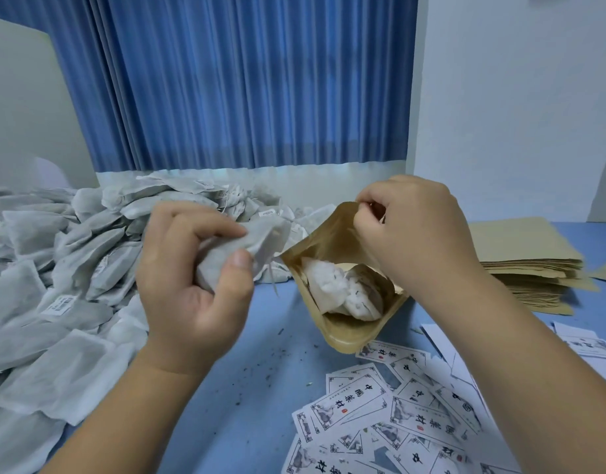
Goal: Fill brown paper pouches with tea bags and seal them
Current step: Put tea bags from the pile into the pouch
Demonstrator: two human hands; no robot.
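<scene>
My right hand (414, 234) pinches the upper rim of a brown paper pouch (332, 241) and holds it up with its mouth gaping toward me. White tea bags (342, 292) lie inside the pouch. My left hand (188, 278) grips another grey-white tea bag (257, 241) between thumb and fingers, just left of the pouch mouth. The tea bag's corner nearly touches the pouch's left rim.
A large heap of tea bags (65, 268) covers the left of the blue table (267, 378). A stack of flat brown pouches (534, 268) lies at right. Printed paper labels (397, 412) are scattered at the lower right. Blue curtains hang behind.
</scene>
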